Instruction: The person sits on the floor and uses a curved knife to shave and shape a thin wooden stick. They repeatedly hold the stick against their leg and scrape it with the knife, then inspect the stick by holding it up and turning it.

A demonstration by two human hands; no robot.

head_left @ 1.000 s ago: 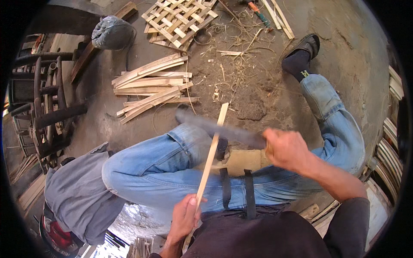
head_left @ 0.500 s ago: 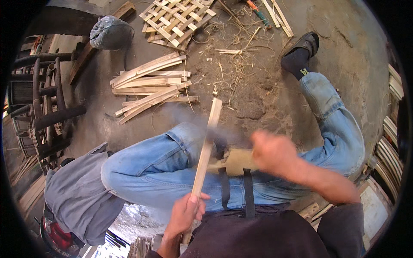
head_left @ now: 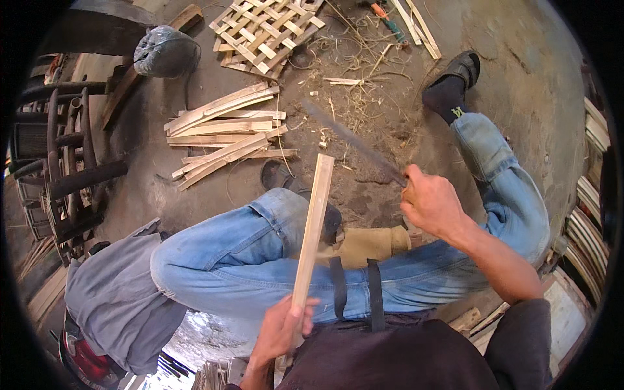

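My left hand (head_left: 279, 330) is closed round the lower part of a pale split-bamboo strip (head_left: 313, 224). The strip leans up and away across my bent leg, its far end above the floor. In my right hand (head_left: 432, 207), closed in a fist, is a long dark knife (head_left: 356, 143); its handle is hidden by the fingers. The blade, somewhat blurred, points up and left, apart from the strip. A tan pad (head_left: 370, 246) lies over my thigh with black straps (head_left: 376, 292) next to it.
Several cut strips (head_left: 224, 140) lie piled on the floor ahead. Beyond them are a woven lattice panel (head_left: 270, 29), scattered shavings (head_left: 354, 71) and an orange-and-green tool (head_left: 389, 21). At the left stand a dark rack (head_left: 78, 143) and a plastic-wrapped bundle (head_left: 166, 52).
The right hand and knife have swung up and right, away from the strip, and the blade now shows more sharply. The left hand keeps its grip, almost unmoved.
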